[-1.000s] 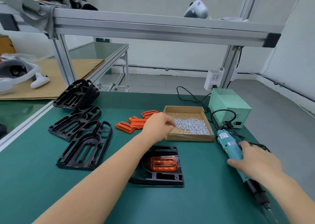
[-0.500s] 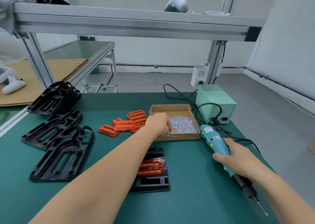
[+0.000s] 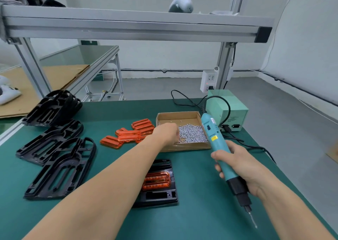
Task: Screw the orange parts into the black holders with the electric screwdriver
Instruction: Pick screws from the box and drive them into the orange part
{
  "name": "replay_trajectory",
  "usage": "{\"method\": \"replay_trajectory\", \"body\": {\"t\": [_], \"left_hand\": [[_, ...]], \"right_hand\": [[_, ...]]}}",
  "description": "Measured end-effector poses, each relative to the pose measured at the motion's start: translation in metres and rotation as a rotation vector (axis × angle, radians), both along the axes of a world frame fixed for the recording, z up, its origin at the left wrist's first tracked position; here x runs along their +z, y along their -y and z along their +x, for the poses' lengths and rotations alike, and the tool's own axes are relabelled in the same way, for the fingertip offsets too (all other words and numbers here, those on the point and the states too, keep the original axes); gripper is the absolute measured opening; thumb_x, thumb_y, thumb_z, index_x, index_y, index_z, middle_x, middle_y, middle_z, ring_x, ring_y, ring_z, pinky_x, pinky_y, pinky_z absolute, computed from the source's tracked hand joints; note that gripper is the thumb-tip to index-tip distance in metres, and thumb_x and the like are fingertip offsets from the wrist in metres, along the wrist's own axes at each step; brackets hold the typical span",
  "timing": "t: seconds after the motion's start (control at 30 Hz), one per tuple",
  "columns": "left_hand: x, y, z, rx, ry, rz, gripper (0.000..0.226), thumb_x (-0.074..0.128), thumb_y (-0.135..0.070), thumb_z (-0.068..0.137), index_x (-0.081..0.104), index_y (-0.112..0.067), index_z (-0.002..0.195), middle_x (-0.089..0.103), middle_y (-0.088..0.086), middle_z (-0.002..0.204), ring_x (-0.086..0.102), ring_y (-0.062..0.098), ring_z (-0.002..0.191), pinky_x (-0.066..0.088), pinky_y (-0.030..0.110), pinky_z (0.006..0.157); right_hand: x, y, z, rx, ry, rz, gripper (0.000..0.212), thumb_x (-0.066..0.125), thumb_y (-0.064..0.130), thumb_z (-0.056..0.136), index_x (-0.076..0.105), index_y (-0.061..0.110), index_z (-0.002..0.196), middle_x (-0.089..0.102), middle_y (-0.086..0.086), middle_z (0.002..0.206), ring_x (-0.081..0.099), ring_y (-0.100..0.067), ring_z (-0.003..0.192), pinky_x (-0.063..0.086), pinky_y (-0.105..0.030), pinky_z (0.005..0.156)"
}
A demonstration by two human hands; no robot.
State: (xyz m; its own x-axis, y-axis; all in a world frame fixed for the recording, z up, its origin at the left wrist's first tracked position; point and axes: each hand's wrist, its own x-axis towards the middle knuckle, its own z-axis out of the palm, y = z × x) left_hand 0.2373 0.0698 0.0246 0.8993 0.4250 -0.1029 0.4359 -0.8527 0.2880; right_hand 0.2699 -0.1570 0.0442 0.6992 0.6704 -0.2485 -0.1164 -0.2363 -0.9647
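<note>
A black holder (image 3: 161, 196) lies on the green mat in front of me with an orange part (image 3: 157, 180) seated in it; my left forearm covers its left side. My left hand (image 3: 167, 132) reaches into the cardboard box (image 3: 184, 147) of silver screws (image 3: 193, 134), fingers curled down among them; what they hold is hidden. My right hand (image 3: 237, 164) grips the teal electric screwdriver (image 3: 221, 154) lifted off the mat, its bit pointing down toward me. Several loose orange parts (image 3: 128, 135) lie left of the box.
Stacks of empty black holders (image 3: 58, 166) sit at the left of the mat. A pale green power supply (image 3: 226, 108) with black cables stands behind the box. An aluminium frame beam (image 3: 128, 25) crosses overhead, and the mat's right edge runs close to my right arm.
My right hand has closed round the screwdriver and lifted it off the mat, tilting it upright. My left hand stays in the screw box. The camera view has shifted right.
</note>
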Motion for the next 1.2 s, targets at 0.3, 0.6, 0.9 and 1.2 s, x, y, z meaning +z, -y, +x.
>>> {"method": "replay_trajectory", "body": {"t": [0.3,0.6,0.9,1.2], "left_hand": [[0.002,0.001,0.002,-0.048,-0.064,0.07,0.023,0.045,-0.007,0.092,0.065,-0.001,0.101,0.067,0.013,0.101,0.062,0.03,0.096,0.052,0.04,0.086],[0.003,0.001,-0.005,-0.004,0.146,-0.125,0.019,0.04,-0.002,0.093,0.056,-0.006,0.084,0.058,0.007,0.077,0.051,0.019,0.067,0.046,0.031,0.064],[0.007,0.007,-0.071,0.245,0.714,-1.041,0.008,0.073,-0.003,0.077,0.074,-0.01,0.08,0.069,0.005,0.07,0.055,0.01,0.06,0.049,0.018,0.059],[0.003,0.035,-0.13,0.248,0.841,-1.368,0.019,0.071,-0.01,0.067,0.078,-0.007,0.084,0.072,0.012,0.077,0.059,0.011,0.064,0.052,0.019,0.065]], "right_hand": [[0.014,-0.02,-0.005,-0.186,-0.174,0.41,0.025,0.055,-0.006,0.082,0.05,0.015,0.094,0.046,0.003,0.054,0.04,-0.01,0.041,0.038,-0.021,0.038],[0.016,-0.018,-0.013,-0.173,-0.165,0.508,0.026,0.055,-0.006,0.081,0.05,0.016,0.092,0.043,0.001,0.057,0.038,-0.01,0.042,0.038,-0.022,0.04],[0.026,-0.027,-0.019,-0.297,-0.191,0.838,0.027,0.058,-0.001,0.083,0.05,0.024,0.075,0.042,0.005,0.058,0.042,-0.009,0.045,0.041,-0.02,0.048],[0.049,-0.053,-0.047,-0.286,-0.215,1.103,0.016,0.057,0.011,0.078,0.048,0.024,0.074,0.041,0.008,0.057,0.041,-0.007,0.046,0.042,-0.019,0.05]]}}
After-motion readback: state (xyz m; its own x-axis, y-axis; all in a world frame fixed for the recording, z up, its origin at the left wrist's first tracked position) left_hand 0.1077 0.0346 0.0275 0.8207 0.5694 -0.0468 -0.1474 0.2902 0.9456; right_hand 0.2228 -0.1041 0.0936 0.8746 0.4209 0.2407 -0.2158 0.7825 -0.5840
